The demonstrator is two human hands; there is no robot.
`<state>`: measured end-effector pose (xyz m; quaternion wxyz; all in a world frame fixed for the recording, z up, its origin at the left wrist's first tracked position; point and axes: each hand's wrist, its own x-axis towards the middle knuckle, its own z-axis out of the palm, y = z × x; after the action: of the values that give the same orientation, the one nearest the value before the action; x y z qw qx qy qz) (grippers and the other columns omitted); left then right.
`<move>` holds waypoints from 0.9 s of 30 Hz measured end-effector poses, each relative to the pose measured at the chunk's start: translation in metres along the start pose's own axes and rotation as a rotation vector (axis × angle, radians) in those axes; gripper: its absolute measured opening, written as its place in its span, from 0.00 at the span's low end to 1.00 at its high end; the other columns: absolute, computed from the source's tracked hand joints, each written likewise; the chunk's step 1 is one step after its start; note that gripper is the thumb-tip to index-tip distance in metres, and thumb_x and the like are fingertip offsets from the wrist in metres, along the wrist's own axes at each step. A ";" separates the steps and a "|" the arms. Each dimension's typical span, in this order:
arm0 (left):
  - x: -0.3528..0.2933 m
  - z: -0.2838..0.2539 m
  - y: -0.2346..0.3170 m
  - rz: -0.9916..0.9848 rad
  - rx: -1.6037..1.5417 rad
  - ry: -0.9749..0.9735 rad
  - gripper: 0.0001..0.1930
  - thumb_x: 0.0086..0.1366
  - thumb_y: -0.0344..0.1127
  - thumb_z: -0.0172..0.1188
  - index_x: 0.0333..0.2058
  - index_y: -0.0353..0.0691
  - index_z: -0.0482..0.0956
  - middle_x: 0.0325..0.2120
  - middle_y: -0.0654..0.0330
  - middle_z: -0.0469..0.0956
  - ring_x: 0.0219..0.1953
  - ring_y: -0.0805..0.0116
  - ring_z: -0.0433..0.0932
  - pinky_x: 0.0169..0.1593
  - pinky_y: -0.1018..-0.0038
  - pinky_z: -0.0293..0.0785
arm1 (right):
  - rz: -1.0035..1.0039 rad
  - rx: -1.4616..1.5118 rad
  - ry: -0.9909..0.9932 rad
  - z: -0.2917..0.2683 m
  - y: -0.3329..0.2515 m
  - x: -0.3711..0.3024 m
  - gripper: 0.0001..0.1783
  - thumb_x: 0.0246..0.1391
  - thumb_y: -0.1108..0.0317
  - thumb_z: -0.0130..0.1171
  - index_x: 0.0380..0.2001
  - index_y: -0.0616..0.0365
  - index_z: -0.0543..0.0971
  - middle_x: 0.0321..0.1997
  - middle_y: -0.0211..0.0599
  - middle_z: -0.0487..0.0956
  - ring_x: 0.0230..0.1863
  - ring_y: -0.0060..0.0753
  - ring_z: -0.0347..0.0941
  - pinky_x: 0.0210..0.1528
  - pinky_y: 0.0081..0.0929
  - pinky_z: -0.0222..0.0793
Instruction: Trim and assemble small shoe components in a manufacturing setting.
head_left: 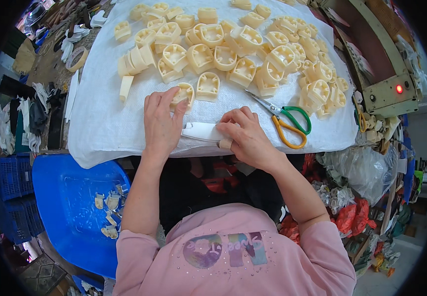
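Basin (51, 197) of smooth blue plastic sits below the near left corner of the cloth-covered tabletop (102, 123). Left hand (158, 123): palm down, thumb and fingers parted around a rounded, hollow cream piece (187, 92) toward the near edge; firm grip cannot be told. Flat white strip (201, 131) lies along that edge, pinched under the right hand's (245, 135) curled fingers. Steel scissors (274, 110) lie rightward.

Flat white strip (202, 131) lying crosswise, hollow, rounded cream piece (186, 92) just beyond it
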<state>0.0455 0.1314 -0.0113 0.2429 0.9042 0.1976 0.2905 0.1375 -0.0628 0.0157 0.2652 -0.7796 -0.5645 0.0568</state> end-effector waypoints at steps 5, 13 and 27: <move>-0.012 -0.013 0.003 -0.001 -0.175 0.158 0.15 0.56 0.25 0.56 0.44 0.36 0.76 0.36 0.54 0.73 0.38 0.63 0.73 0.43 0.72 0.70 | -0.057 -0.085 -0.072 -0.009 -0.007 0.005 0.11 0.38 0.75 0.57 0.31 0.62 0.76 0.38 0.40 0.70 0.44 0.43 0.65 0.45 0.35 0.65; -0.059 -0.038 0.009 -0.056 -0.319 0.125 0.12 0.56 0.23 0.54 0.40 0.34 0.76 0.35 0.55 0.74 0.36 0.66 0.74 0.42 0.74 0.69 | -0.168 -0.270 -0.244 -0.017 -0.022 0.016 0.08 0.38 0.77 0.54 0.27 0.66 0.74 0.35 0.45 0.68 0.40 0.46 0.67 0.43 0.33 0.68; -0.077 -0.030 0.031 0.018 -0.383 0.060 0.07 0.57 0.22 0.54 0.35 0.33 0.78 0.32 0.52 0.76 0.34 0.62 0.75 0.39 0.74 0.71 | -0.072 0.217 -0.281 -0.019 0.015 0.021 0.16 0.33 0.87 0.48 0.30 0.63 0.72 0.35 0.44 0.67 0.39 0.49 0.66 0.41 0.34 0.64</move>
<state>-0.0240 0.0779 -0.0059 0.4017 0.8342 0.1379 0.3517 0.1647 -0.0536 0.0291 0.2680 -0.7100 -0.6142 0.2164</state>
